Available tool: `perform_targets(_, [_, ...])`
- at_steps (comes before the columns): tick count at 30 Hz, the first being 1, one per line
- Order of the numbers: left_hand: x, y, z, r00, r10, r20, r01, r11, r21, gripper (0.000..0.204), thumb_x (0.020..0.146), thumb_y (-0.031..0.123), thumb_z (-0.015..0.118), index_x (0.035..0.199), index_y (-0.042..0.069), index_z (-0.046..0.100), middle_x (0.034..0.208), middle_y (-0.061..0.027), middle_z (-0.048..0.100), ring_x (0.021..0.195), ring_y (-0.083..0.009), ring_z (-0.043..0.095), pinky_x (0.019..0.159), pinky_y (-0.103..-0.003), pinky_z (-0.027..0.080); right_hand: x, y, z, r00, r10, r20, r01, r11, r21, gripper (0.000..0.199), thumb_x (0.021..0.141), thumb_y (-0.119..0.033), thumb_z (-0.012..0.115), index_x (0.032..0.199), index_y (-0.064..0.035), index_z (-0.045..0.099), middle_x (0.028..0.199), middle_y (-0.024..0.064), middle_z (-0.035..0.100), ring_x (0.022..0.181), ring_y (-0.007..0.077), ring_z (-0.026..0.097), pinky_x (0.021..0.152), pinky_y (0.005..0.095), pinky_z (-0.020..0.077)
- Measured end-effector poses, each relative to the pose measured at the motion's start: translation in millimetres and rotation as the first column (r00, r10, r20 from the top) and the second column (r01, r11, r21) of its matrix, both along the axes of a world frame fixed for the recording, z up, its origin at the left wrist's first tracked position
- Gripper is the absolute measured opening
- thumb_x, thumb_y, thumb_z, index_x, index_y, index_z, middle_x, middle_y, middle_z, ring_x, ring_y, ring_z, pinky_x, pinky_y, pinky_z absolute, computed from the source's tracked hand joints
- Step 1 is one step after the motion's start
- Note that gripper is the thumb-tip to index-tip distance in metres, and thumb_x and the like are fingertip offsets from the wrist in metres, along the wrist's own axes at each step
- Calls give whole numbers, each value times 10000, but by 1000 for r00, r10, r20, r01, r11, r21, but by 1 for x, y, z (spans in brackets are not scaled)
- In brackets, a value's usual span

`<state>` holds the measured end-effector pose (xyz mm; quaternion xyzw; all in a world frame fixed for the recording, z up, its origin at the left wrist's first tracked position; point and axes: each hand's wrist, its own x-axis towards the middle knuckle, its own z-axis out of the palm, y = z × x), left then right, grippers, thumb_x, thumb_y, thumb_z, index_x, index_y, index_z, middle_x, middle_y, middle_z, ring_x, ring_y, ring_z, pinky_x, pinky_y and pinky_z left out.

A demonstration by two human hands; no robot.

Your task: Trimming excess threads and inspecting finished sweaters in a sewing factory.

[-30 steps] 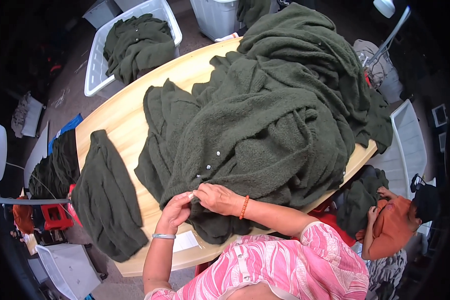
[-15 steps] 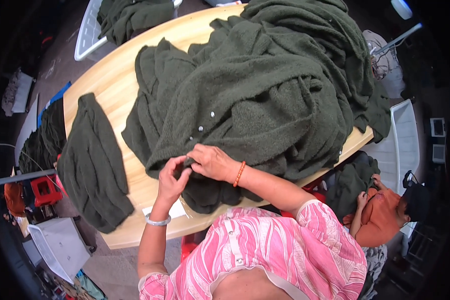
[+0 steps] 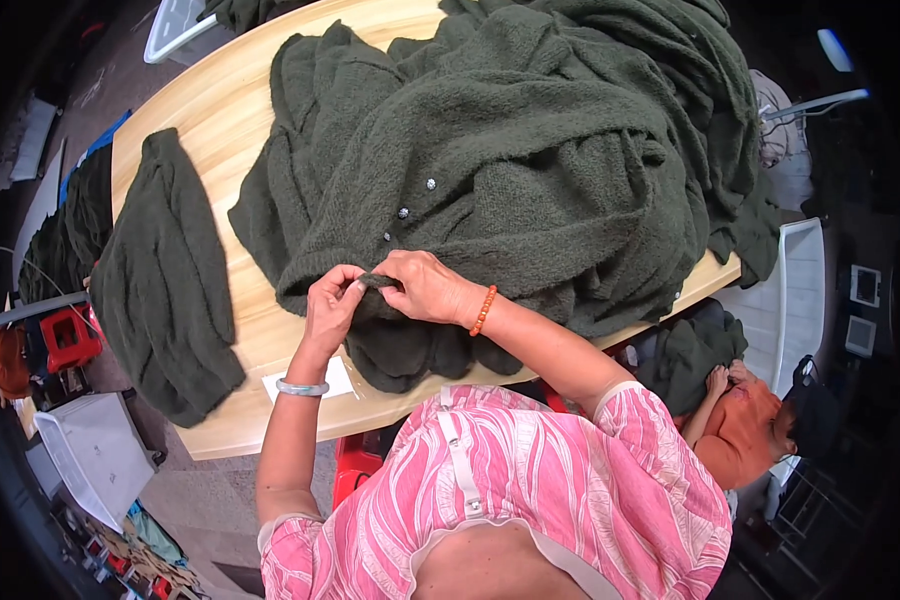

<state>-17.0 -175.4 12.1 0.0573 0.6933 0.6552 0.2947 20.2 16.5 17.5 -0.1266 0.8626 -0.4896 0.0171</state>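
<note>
A dark green knitted cardigan [image 3: 370, 170] lies at the near side of a big heap of the same green knitwear on the table. Several shiny round buttons [image 3: 403, 213] show along its front band. My left hand [image 3: 332, 305], a pale bangle at its wrist, pinches the cardigan's edge between thumb and fingers. Close beside it, my right hand [image 3: 418, 286], wearing an orange bead bracelet, grips the same edge. A short bit of knit stretches between the two sets of fingertips. What lies under the right fingers is hidden.
Another folded green knit garment [image 3: 165, 280] lies at the left of the wooden table [image 3: 255, 180]. White paper [image 3: 315, 380] rests by the near edge. White bins [image 3: 85, 450] stand around, with a red stool [image 3: 68, 338] at left. A co-worker in orange [image 3: 740, 435] handles green knitwear at right.
The view has shifted, so the table sits higher in the picture. My hands have drawn slightly apart, and the pinched edge now shows between them. The co-worker's hands have come together.
</note>
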Motion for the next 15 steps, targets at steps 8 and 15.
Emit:
perform_targets(8, [-1,1,-9,996,-19,-92,13,998,-59,47,915,31,572,944,16,606,792,79,526,675,4,428,588,-165,350,4,-2,-1,993,-90,80,96,993,-74,192,760,1,575,929,33,662,847,206,627,820,389,619,752,442,505])
perform_targets(15, [-2,1,-1,993,-92,-70,85,991,-106,34,919,36,567,921,18,595,764,91,500,638,5,398,553,-169,324,-3,6,0,996,-21,86,25,999,-42,163,744,9,566,865,34,672,826,205,633,798,384,626,744,438,511])
